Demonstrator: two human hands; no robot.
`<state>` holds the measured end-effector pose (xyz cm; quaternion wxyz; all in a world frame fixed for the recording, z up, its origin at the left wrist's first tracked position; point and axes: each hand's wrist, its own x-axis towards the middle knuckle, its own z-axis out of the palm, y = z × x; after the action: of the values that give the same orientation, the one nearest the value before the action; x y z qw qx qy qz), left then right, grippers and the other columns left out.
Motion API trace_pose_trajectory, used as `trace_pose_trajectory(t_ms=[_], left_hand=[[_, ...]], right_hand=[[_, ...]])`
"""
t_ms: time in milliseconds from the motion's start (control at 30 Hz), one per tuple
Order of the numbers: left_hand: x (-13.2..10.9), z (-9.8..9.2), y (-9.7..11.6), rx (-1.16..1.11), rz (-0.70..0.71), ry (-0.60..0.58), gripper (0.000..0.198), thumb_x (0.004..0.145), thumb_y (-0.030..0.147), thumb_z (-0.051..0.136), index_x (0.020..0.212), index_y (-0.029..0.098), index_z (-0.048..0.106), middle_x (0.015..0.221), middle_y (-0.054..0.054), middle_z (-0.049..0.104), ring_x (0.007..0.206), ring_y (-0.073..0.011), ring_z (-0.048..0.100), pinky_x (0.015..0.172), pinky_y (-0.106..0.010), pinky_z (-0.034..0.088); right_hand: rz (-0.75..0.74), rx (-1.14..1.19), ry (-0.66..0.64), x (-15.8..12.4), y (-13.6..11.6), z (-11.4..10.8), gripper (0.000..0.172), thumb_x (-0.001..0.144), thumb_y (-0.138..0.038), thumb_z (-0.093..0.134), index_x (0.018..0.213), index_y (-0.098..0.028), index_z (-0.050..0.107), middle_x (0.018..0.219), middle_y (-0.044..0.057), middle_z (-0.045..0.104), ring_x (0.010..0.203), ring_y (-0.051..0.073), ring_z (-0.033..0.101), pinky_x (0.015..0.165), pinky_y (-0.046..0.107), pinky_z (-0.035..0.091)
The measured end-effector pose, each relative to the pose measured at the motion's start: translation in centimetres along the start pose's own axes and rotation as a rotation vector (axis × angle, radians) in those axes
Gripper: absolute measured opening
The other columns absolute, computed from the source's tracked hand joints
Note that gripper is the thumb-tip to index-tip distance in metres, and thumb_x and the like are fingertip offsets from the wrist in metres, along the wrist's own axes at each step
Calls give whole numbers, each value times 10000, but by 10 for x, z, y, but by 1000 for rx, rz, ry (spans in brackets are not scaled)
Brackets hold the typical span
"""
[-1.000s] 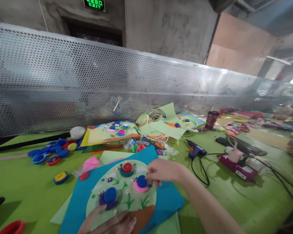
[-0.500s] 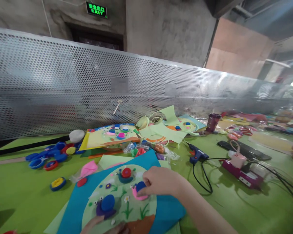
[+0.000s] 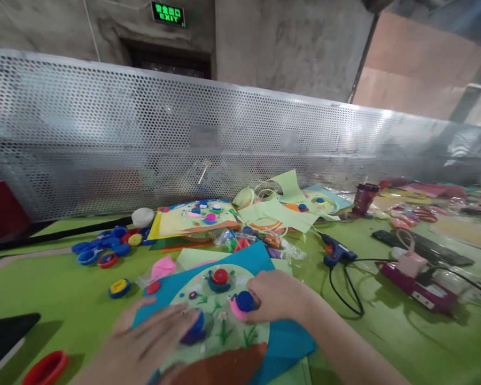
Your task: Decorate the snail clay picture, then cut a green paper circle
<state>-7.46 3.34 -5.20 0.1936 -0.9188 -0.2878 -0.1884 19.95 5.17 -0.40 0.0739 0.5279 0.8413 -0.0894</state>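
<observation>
My right hand [image 3: 276,297] has its fingertips closed against a blue bottle cap [image 3: 245,300], the shell of a pink clay snail [image 3: 237,310]. That snail lies on a round pale-green picture on blue card [image 3: 294,337]. My left hand [image 3: 144,337], smeared by motion, stretches its fingers over the card's left side. It partly covers a purple snail [image 3: 193,336] with a blue shell. Above sits a teal snail with a red cap shell [image 3: 219,277]. Clay grass, flowers and a brown ground patch [image 3: 224,366] are on the picture.
Left lie loose bottle caps [image 3: 120,248], a yellow-and-blue cap [image 3: 119,289], a red ring [image 3: 46,368] and a dark flat object [image 3: 8,342]. A glue gun [image 3: 336,250], cable and power strip [image 3: 419,289] are right. Behind are clay bags, another snail picture [image 3: 196,216] and a perforated screen.
My left hand has come up from the bottom edge over the purple snail. My right hand stays at the pink snail, its fingers now at the cap's side. The view has swung slightly left.
</observation>
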Motion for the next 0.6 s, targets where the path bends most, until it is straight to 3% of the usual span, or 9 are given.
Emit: trace_pose_trajectory(t_ms=[100,267,400,600], left_hand=[[3,-6,-8,-28,-240,-70,365,862,401,434,1202,309,529,1148,-3,655,1031,-262,606,1038,-483,254],[14,-7,-4,-108,-353,-271,337,853,351,407,1138,330,586,1136,-11,661,1070,-276,579,1031,-566,215],[15,-4,-17,-85,-495,-435,414,853,366,355,1229,302,516,1279,-22,559,1167,-277,510,999,-553,279],[10,11,-41,78,-648,-536,510,855,345,244,1293,191,457,1337,-71,494,1189,-267,490,985,-498,311]], right_hand=[[-4,5,-33,-1,2,0,352,721,-514,556,717,-172,640,687,42,654,578,181,575,408,236,241],[23,-3,-41,0,0,1,434,707,-588,549,703,-167,651,689,58,662,593,200,588,416,242,262],[41,-31,-20,0,-6,3,445,745,-562,508,747,-144,660,737,96,675,638,230,612,425,255,263],[40,-53,-19,-2,-6,5,377,752,-497,495,724,-150,642,718,85,676,617,224,618,392,259,238]])
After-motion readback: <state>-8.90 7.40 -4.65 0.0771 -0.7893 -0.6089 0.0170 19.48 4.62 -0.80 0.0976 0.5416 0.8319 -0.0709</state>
